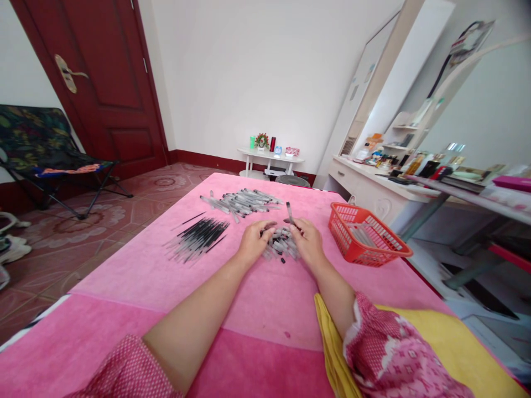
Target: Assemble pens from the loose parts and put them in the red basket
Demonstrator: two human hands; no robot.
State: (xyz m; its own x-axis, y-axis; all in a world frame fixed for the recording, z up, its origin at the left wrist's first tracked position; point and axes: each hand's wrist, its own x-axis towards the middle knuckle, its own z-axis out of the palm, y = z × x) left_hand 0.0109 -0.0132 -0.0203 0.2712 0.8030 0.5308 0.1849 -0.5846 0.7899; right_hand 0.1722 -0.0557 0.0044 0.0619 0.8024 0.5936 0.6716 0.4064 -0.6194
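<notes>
- Folding chair (50,143): far left, on the tiled floor, in front of the red door (95,83).
- Thin rods (203,237): laid roughly parallel in a bundle on the left part of the pink-covered desk (136,282); black toward the upper ends, pale toward the lower.
- Grey tubes (244,202): loose pile behind and to the right of the rods; dark ends visible.
- Left hand (255,240): fingers curled at the left edge of the small-parts pile; whether it grips a part cannot be told.
- Small-parts pile (284,243): grey and black pieces, on the desk between the hands.
- Right hand (307,240): grasping one slender piece (289,211), dark end upward, above the pile.
- Red basket (369,237): right of the right hand; pale contents inside.
- Yellow cloth (452,342): beside the right sleeve.
</notes>
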